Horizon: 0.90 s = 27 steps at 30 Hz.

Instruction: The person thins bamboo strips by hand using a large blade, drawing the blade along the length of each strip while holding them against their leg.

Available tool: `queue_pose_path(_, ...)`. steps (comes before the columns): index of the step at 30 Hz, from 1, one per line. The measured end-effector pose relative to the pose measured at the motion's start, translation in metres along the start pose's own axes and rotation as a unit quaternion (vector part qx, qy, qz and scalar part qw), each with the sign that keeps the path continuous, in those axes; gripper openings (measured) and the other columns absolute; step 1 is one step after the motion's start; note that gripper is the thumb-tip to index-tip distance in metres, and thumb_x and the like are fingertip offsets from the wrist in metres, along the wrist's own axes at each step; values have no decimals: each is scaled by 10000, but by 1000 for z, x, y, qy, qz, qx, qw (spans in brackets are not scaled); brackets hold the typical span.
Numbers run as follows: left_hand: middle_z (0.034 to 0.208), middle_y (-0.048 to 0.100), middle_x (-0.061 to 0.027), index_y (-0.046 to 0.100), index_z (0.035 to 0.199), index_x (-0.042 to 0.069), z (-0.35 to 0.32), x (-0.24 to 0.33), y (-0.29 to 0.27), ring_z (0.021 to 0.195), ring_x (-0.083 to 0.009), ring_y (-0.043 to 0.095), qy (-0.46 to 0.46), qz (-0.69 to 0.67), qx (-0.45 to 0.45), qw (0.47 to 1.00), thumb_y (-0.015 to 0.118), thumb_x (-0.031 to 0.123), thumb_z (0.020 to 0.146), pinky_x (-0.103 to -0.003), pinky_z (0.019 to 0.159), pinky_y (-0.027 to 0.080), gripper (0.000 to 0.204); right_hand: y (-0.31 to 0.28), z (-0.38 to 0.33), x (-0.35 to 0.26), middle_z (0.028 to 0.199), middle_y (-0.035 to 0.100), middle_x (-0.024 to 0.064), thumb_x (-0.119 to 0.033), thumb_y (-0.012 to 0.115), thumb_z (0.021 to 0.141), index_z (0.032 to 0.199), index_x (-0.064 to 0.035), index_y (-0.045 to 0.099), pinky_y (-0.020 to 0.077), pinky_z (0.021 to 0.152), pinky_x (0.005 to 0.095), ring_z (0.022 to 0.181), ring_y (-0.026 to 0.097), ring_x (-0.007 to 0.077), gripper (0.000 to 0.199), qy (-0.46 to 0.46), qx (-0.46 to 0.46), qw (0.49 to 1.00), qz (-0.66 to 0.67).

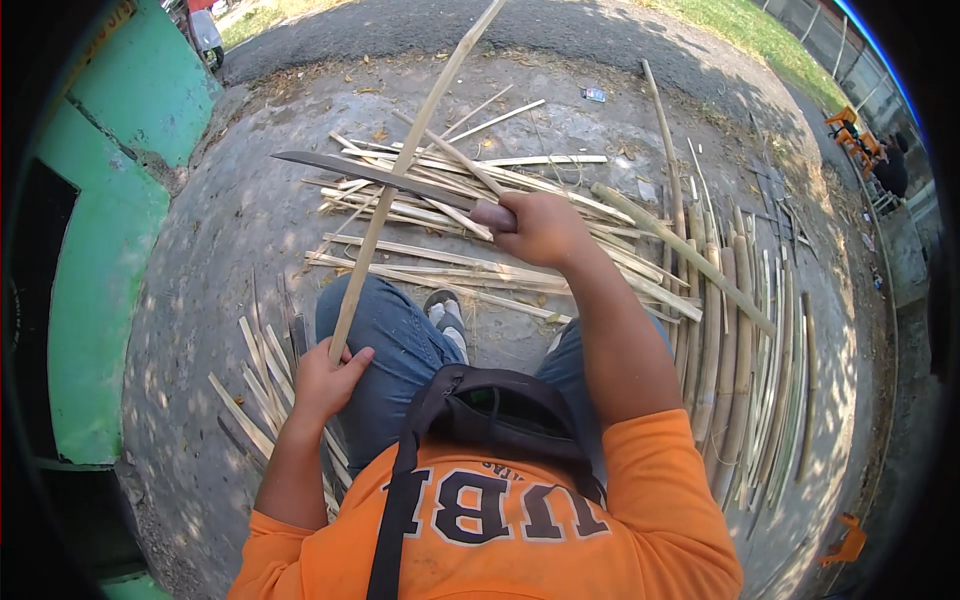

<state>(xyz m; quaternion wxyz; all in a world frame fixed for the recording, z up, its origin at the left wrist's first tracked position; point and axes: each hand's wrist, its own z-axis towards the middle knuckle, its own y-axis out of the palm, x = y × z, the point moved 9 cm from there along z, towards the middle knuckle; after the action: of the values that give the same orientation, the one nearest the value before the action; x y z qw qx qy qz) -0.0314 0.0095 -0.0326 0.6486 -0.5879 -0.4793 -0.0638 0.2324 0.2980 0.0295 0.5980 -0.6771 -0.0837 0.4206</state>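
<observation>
My left hand point(328, 378) is closed round the lower end of a long bamboo strip point(392, 180), which slants up and away past the top of the view. In my right hand point(540, 228) is the wooden handle of a machete point(385, 176). Its long dark blade points left and crosses the bamboo strip about midway; whether the edge touches the strip I cannot tell. Beyond my knees, a loose pile of split bamboo strips point(440, 262) lies on the ground under the blade.
Thicker bamboo poles point(728, 330) lie lengthwise on my right, with one pole point(690, 255) slanting across them. More strips point(262, 375) lie by my left leg. A green wall point(100, 300) stands at left. Far right are orange chairs point(850, 135) and a person point(890, 165).
</observation>
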Motion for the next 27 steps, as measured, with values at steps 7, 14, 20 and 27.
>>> queue_pose_path(7, 618, 604, -65, 597, 773, 57, -4, 6, 0, 567, -196, 583, 5, 19, 8, 1000, 880, 432, 870, -366, 568, 478, 479, -4, 1, -4, 961, 764, 163, -310, 752, 801, 1022, -156, 771, 576, 837, 523, 946, 727, 393, 269, -7, 28, 1000, -6)
queue_pose_path(14, 615, 614, -108, 598, 775, 43, -8, 14, -1, 555, -249, 601, 20, 64, 16, 998, 867, 450, 869, -393, 569, 485, 497, -11, -4, -10, 877, 749, 147, -279, 732, 769, 916, -150, 753, 570, 780, 528, 881, 722, 404, 196, -33, 30, 999, -25)
queue_pose_path(20, 616, 622, -126, 609, 783, 35, -9, 20, -2, 557, -296, 617, 38, 83, 18, 996, 854, 478, 869, -412, 572, 495, 514, -8, 0, -2, 880, 748, 156, -262, 728, 767, 929, -147, 756, 573, 782, 516, 881, 721, 405, 201, -24, 54, 997, -48)
queue_pose_path(27, 605, 575, -85, 591, 790, 42, -11, 25, -2, 552, -214, 549, 34, 87, 6, 996, 870, 409, 870, -374, 560, 455, 468, -17, 4, 28, 907, 744, 191, -266, 732, 789, 995, -153, 763, 572, 807, 529, 895, 715, 427, 236, 18, 103, 994, -21)
